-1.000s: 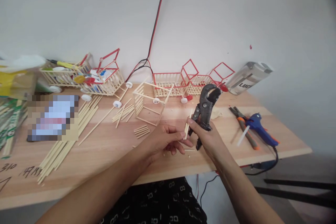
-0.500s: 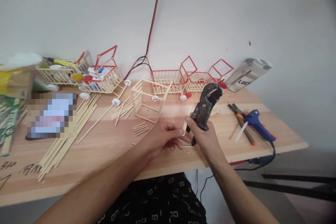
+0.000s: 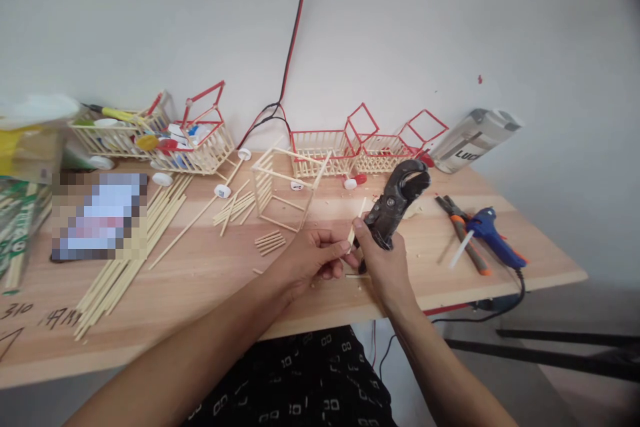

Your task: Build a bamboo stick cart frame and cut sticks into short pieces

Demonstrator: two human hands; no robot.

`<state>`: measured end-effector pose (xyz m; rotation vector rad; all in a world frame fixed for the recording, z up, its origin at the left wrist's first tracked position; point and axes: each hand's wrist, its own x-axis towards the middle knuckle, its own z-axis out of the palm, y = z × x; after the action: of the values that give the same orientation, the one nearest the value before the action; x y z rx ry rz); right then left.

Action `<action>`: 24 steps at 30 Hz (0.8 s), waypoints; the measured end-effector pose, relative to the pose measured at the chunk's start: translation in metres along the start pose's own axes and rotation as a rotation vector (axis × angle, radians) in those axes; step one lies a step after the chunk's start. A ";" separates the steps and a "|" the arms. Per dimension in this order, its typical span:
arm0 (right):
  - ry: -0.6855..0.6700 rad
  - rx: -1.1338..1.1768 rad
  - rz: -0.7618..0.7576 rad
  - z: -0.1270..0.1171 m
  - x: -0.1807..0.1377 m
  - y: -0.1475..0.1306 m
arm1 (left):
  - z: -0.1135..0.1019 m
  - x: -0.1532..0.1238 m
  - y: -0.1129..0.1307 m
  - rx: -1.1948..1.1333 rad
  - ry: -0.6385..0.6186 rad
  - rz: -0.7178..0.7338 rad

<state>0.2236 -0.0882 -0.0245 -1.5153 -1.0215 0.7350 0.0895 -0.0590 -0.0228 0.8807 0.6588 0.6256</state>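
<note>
My right hand [image 3: 383, 261] is closed round the handles of dark metal cutters [image 3: 397, 200], whose curved jaws point up and to the right. My left hand [image 3: 313, 259] is closed in a pinch on a short thin wooden stick [image 3: 356, 223] that stands up between the two hands, touching my right thumb. Both hands hover over the front middle of the wooden table [image 3: 210, 280]. Just behind them stands an unpainted stick cage frame [image 3: 283, 190], with a small bundle of cut sticks [image 3: 270, 242] to its left.
Red-and-wood stick baskets [image 3: 360, 147] line the wall, others with bottle caps [image 3: 170, 140] at back left. Long sticks [image 3: 135, 247] lie left. A blue glue gun [image 3: 493, 237] and orange pliers [image 3: 465, 233] lie right, near a silver can [image 3: 473, 140]. Red-black cables [image 3: 285, 80] hang down.
Both hands have drifted slightly left and lower toward the table. The cutters have tilted further to the right. The grip on stick and cutters is unchanged.
</note>
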 end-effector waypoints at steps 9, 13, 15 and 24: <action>-0.209 0.009 0.023 -0.017 0.007 0.003 | 0.003 -0.004 0.006 0.270 0.051 0.105; -0.234 -0.081 0.036 -0.021 0.007 -0.002 | 0.004 -0.002 0.006 0.331 0.082 0.133; -0.235 -0.132 0.049 -0.020 0.005 -0.003 | 0.003 -0.002 0.005 0.333 0.094 0.137; -0.231 0.031 0.090 -0.023 0.009 0.000 | 0.005 -0.005 0.017 0.294 -0.040 0.058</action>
<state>0.2472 -0.0903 -0.0193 -1.4805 -1.1121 1.0035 0.0860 -0.0568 -0.0051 1.1860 0.7022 0.5693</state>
